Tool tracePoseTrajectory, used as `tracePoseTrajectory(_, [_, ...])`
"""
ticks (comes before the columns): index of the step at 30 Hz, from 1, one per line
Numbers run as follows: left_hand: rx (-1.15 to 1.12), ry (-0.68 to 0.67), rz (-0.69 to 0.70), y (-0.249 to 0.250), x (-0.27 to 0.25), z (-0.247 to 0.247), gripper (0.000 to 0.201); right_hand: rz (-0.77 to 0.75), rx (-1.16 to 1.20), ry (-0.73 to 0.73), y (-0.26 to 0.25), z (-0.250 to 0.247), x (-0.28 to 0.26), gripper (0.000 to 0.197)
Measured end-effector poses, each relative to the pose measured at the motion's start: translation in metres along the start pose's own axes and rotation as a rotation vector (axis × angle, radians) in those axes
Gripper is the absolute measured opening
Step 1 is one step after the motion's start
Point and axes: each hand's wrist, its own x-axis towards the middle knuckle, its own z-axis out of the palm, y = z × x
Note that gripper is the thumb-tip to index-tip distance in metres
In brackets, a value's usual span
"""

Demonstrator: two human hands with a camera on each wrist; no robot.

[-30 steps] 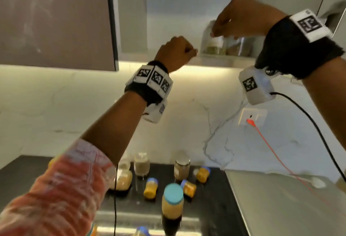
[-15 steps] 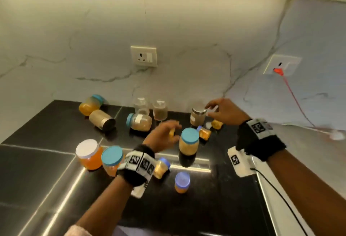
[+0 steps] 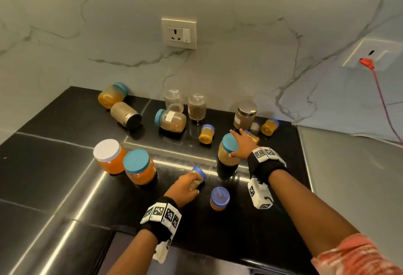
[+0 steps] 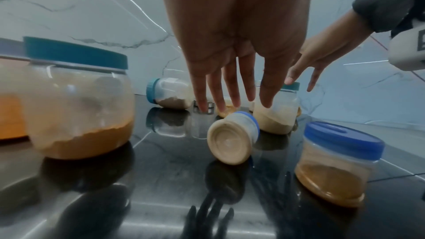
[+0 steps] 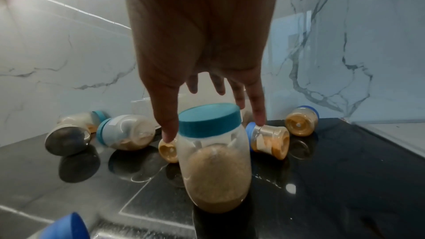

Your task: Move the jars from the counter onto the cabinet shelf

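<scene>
Glossy black stone counter (image 3: 54, 165) w/ mirror-like reflections, white grey-veined marble wall behind. Jars are mostly clear plastic, rounded bodies, screw lids, part-filled w/ tan or orange powder. Left hand (image 3: 184, 187) hangs over a small blue-lid jar (image 3: 197, 176) lying on its side near centre, ribbed round base toward the wrist cam; in the left wrist view the fingers (image 4: 230, 86) are straight, spread narrow and above it, not closed round it, tho the head view reads as near-touching, so contact: can't tell. Right hand (image 3: 243, 145) is over the tall teal-lid jar (image 3: 227, 152), upright, right of centre; fingers (image 5: 168, 115) splayed wide, thumb down the lid's left side, others past its far edge, no firm wrap visible. Another small blue-lid jar (image 3: 219, 198) stands upright just near-right of the left hand. Left side: white-lid jar (image 3: 109, 155) of orange stuff touching a wide teal-lid jar (image 3: 139, 165). Far: a metal-look canister (image 3: 125, 114) on its side, two clear glass-look jars upright by the wall, steel-lid jar (image 3: 245, 114) upright. Vs 0.5 s ago: left hand has come down from mid-air above the counter to the tipped small jar; right hand pulled back from the steel-lid jar onto the tall teal-lid one. Jars haven't shifted; all on counter.
</scene>
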Motion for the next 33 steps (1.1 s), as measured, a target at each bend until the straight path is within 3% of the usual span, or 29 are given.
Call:
tracePoseTrajectory(3, [-0.002, 0.07, -0.003, -0.008, -0.004, -0.009, 0.03, 0.002, -0.037, -0.031, -0.007, 0.006, 0.01, 0.096])
tracePoseTrajectory(9, [0.201, 0.182, -0.08, -0.025, -0.009, -0.027, 0.042, 0.039, -0.041, -0.006, -0.01, 0.018, 0.007, 0.088])
tracePoseTrajectory(12, [0.35, 0.294, -0.096, -0.036, -0.01, -0.037, 0.049, 0.031, -0.034, -0.026, -0.008, 0.02, 0.002, 0.086])
tracePoseTrajectory(16, [0.429, 0.539, -0.197, -0.045, -0.015, -0.053, 0.059, 0.032, 0.044, -0.031, -0.003, 0.018, -0.006, 0.086])
tracePoseTrajectory(19, [0.366, 0.643, -0.322, -0.052, -0.017, -0.066, 0.06, 0.014, 0.07, -0.013, 0.0, 0.014, -0.014, 0.085])
tracePoseTrajectory(23, [0.164, 0.598, -0.485, -0.062, -0.02, -0.076, 0.071, -0.01, 0.092, 0.017, -0.001, 0.006, -0.027, 0.085])
tracePoseTrajectory(29, [0.001, 0.623, -0.386, -0.055, -0.029, -0.08, 0.067, -0.048, 0.111, 0.11, -0.009, -0.009, -0.048, 0.087])
tracePoseTrajectory(33, [-0.075, 0.656, -0.223, -0.018, -0.038, -0.087, 0.061, -0.093, 0.133, 0.251, -0.017, -0.027, -0.072, 0.073])
